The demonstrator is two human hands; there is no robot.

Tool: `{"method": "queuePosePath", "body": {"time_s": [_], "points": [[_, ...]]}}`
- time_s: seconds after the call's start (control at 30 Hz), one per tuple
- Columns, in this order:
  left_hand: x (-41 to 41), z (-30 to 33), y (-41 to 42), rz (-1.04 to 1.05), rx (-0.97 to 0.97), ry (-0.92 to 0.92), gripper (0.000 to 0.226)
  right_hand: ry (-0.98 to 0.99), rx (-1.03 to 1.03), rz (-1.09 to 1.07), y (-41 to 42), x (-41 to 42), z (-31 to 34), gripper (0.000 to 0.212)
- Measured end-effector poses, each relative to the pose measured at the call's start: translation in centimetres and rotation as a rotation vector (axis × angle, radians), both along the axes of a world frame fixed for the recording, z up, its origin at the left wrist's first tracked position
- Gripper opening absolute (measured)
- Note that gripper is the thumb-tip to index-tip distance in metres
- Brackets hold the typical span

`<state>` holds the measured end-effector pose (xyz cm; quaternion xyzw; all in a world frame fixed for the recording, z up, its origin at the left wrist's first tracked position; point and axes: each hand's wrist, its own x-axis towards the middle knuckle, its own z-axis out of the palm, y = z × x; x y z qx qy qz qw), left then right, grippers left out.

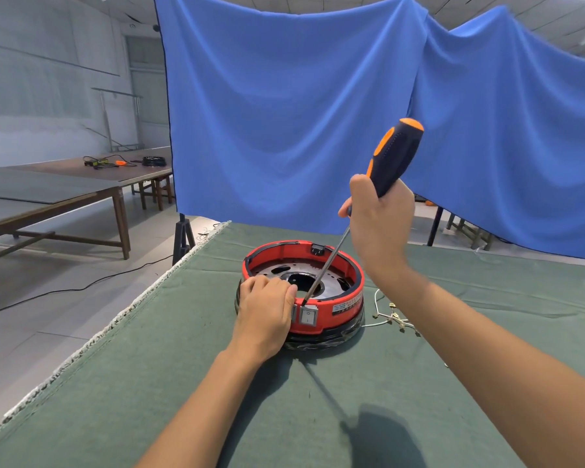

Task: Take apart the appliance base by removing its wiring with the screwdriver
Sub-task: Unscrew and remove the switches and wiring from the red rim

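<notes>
A round red appliance base [341, 310] with a black bottom ring sits in the middle of the green cloth. A white rocker switch [308, 315] is set in its near wall. My left hand [267, 307] grips the base's near left rim, fingers curled over the edge. My right hand [379, 217] holds a black and orange screwdriver [394, 157] by the handle, tilted. Its shaft slants down across the base, and the tip touches the rim just above the switch. A loose white wire with small brass terminals [390, 317] lies on the cloth right of the base.
The green cloth table [149, 383] has a frayed left edge, with floor beyond. A blue curtain [301, 113] hangs behind the table on black stands. Wooden tables [81, 194] stand far left, one bearing cables and tools.
</notes>
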<state>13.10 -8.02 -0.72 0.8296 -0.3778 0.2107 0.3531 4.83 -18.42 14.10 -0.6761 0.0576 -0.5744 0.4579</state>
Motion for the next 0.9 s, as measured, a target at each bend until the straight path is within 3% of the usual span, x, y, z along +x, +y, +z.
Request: {"method": "queuePosePath", "body": {"time_s": [0.27, 0.57, 0.9], "points": [[0.1, 0.0, 0.1, -0.002, 0.023, 0.013, 0.035, 0.207, -0.082, -0.066, -0.8, 4.6, 1.5, 0.025], [0.1, 0.1, 0.3, 0.005, 0.062, -0.012, 0.042, 0.368, -0.050, -0.069, -1.7, 8.0, 1.9, 0.033], [-0.1, 0.4, 0.2, 0.035, 0.077, -0.008, 0.035, -0.014, 0.060, -0.061, -0.7, 0.7, -0.1, 0.022]]}}
